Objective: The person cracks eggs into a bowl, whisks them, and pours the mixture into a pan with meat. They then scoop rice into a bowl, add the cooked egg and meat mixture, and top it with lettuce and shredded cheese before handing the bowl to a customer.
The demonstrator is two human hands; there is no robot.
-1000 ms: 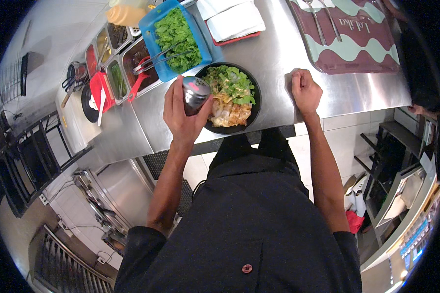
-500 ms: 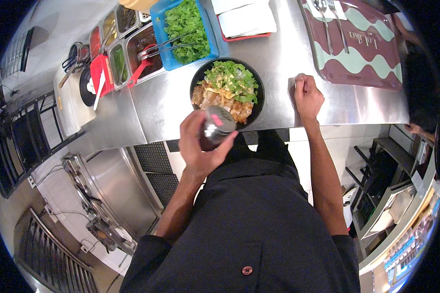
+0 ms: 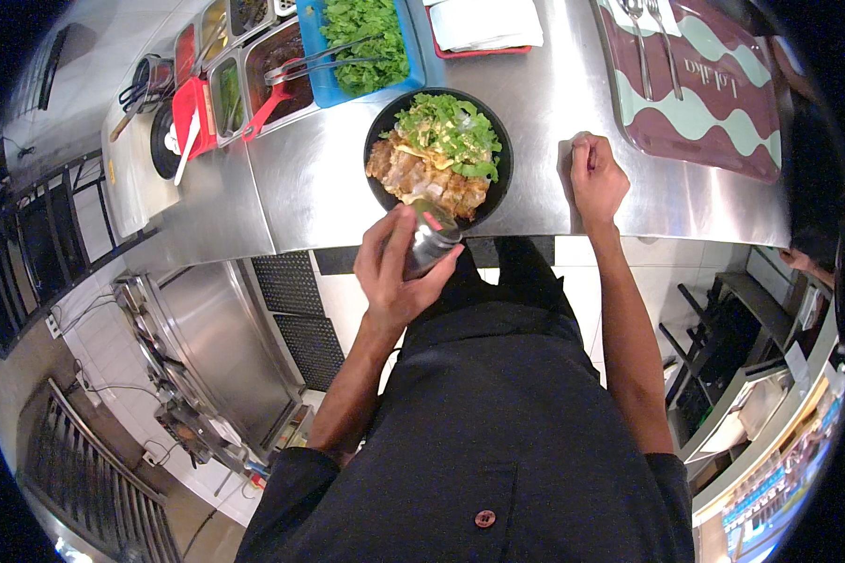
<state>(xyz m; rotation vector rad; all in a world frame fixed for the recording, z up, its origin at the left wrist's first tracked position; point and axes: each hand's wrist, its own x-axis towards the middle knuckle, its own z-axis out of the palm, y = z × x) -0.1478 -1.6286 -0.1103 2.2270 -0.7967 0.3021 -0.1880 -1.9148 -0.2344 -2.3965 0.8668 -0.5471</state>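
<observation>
My left hand (image 3: 391, 272) is wrapped around a spice shaker (image 3: 429, 246), a shiny metal-looking cylinder with a dark top and a pink mark. Its top tilts toward the near rim of a black bowl (image 3: 373, 183). In that bowl, sliced browned meat (image 3: 429, 175) lies on the near side, and chopped green lettuce (image 3: 465, 131) with pale sauce on the far side. To the right of the bowl, my right hand (image 3: 599, 183) rests on the counter as a loose fist; nothing shows in it.
Behind the bowl, tongs (image 3: 324, 64) lie across a blue tub (image 3: 321, 91) of lettuce. Metal sauce pans (image 3: 282, 52) and a red container (image 3: 192, 113) stand left. Napkins (image 3: 483, 23) sit at the back. A patterned tray (image 3: 704, 145) with spoon and fork lies right on the steel counter (image 3: 535, 211).
The shaker has come nearer to me relative to the bowl, toward its near rim, still in my left hand. My right fist stays on the counter. The whole view has shifted slightly.
</observation>
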